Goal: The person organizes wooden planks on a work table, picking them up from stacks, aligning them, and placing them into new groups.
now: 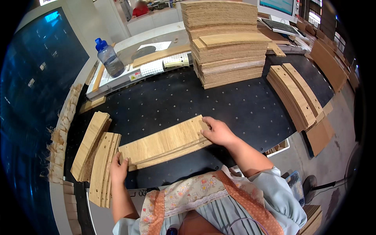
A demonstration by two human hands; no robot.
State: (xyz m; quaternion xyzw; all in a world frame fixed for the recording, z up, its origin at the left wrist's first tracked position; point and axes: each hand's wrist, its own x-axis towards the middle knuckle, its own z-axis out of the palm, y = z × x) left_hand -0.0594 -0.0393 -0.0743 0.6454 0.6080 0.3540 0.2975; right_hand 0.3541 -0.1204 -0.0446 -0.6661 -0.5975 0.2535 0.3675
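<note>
A light oak-coloured wooden board point(164, 141) lies slanted in front of me, low over the black table point(231, 102), its right end farther from me. Along its near side a groove runs lengthwise. My left hand point(118, 167) grips its left end, thumb on top. At the opposite end my right hand point(218, 131) is closed round the edge, thumb and fingers on the corner. Close to my left hand stand two stacks of similar boards, a nearer stack point(103, 166) and a farther stack point(91, 143). The undersides of my fingers are hidden.
A tall stack of boards point(231, 51) stands at the table's back. More drilled boards point(293, 94) are piled at the right. A blue-capped bottle point(109, 58) stands on the white machine ledge at the back left. Beyond the right side are a keyboard point(280, 26) and monitor point(278, 7).
</note>
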